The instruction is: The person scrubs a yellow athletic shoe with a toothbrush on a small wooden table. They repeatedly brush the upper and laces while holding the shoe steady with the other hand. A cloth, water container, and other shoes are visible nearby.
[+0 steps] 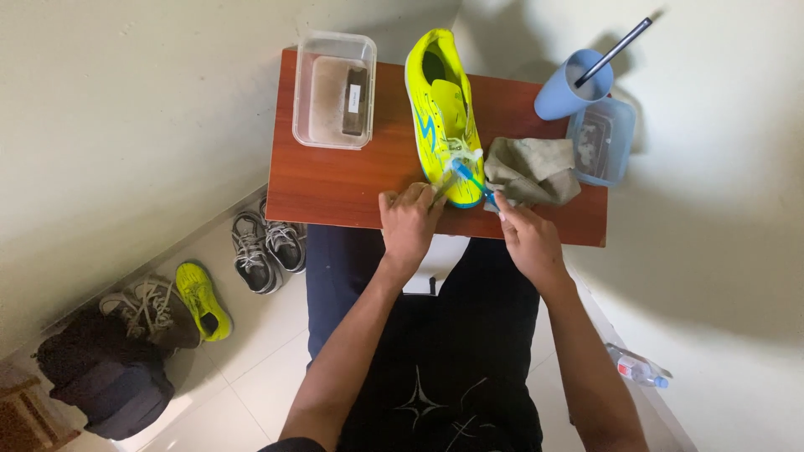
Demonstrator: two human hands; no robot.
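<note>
A neon yellow shoe lay on the wooden surface, its near end held between both hands.

The left hand had its fingers closed on the shoe's near end, while the right hand gripped a blue brush whose head touched the shoe; its bristles were too small to make out. A crumpled grey cloth sat just beside the shoe, with a blue cup and a blue tub beyond it. A clear plastic container stood at the surface's far left corner. Several shoes lay on the floor.
</note>
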